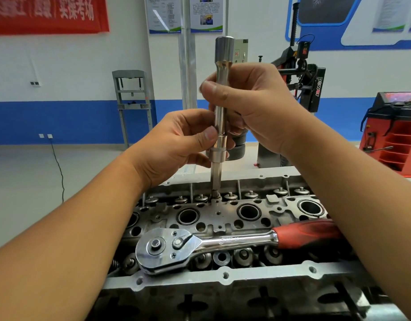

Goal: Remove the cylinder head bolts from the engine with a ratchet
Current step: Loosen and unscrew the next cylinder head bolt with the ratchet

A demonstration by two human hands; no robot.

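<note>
A steel extension bar (220,112) with a bit socket stands upright, its lower tip set in a bolt head (215,196) at the far side of the grey cylinder head (218,218). My left hand (179,144) pinches the bar's lower collar between thumb and fingers. My right hand (253,105) grips the shaft higher up, fingers wrapped round it. The bar's wide top end stands free above both hands. A ratchet (176,247) with a red and black handle lies flat across the cylinder head, untouched.
Valve springs line the near and far edges of the cylinder head, with large round bores along its middle. Behind stand a black tyre changer (308,72), a red wheel balancer (394,133) at right and a grey metal stand (132,98) by the blue-striped wall.
</note>
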